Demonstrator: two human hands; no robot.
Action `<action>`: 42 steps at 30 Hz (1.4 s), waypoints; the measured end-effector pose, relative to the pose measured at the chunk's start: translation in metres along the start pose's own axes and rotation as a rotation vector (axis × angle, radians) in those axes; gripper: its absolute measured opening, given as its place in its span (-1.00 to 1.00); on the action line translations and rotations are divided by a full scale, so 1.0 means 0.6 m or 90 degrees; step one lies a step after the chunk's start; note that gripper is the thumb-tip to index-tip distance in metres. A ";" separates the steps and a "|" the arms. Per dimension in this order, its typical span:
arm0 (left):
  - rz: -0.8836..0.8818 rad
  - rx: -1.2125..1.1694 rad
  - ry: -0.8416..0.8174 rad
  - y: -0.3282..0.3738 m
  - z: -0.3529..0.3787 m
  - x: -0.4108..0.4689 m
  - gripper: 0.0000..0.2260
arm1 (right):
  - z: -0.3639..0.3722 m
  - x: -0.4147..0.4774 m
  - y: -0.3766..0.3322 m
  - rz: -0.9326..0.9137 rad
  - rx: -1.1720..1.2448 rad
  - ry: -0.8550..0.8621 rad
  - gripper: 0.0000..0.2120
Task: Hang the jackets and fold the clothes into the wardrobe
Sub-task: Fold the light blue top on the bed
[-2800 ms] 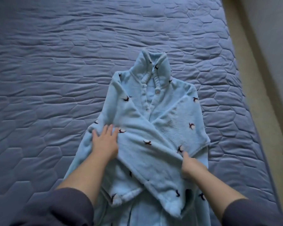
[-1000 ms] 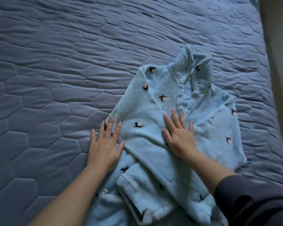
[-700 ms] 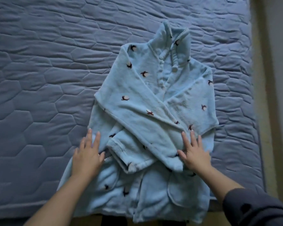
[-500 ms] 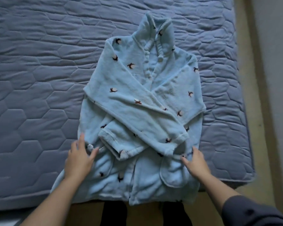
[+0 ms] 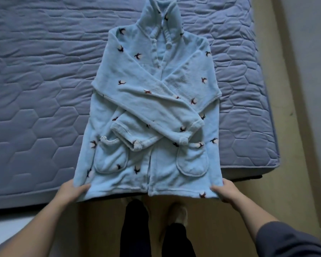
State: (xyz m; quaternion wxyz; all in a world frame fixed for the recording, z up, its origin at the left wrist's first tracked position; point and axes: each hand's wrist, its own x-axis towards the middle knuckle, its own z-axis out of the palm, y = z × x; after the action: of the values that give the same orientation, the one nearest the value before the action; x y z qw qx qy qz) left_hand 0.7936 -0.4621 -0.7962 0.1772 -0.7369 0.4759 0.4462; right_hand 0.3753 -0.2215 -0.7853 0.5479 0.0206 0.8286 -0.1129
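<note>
Pale blue fleece jacket (image 5: 161,175) flat on the quilted bed (image 5: 35,80), sleeves (image 5: 146,106) crossed over its front, my left grip (image 5: 70,190) and my right grip (image 5: 225,190) pinching its hem corners.

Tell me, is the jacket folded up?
Partly. The jacket has sleeves crossed over its front but lies full length on the bed. Left hand and right hand hold its hem.

fleece jacket (image 5: 152,101) | light blue, bird print | flat on bed, sleeves crossed, hem overhanging edge
</note>
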 end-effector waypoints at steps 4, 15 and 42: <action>0.033 0.011 0.061 0.003 0.004 -0.051 -0.62 | -0.035 -0.035 0.009 -0.047 -0.034 0.024 -0.78; -0.103 -0.142 -0.022 -0.104 0.065 -0.225 -0.63 | -0.139 -0.136 0.105 0.020 -0.101 0.012 -0.86; 0.185 -0.814 0.148 0.565 -0.228 0.010 -0.88 | -0.247 0.014 -0.586 -0.326 0.572 0.291 -0.85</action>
State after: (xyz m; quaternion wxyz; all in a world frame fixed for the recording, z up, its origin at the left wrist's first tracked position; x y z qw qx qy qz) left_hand 0.5703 -0.7233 -0.6719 -0.4094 -0.6682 0.2279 0.5779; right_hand 0.1826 -0.5335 -0.6796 0.2474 0.0740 0.7753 -0.5763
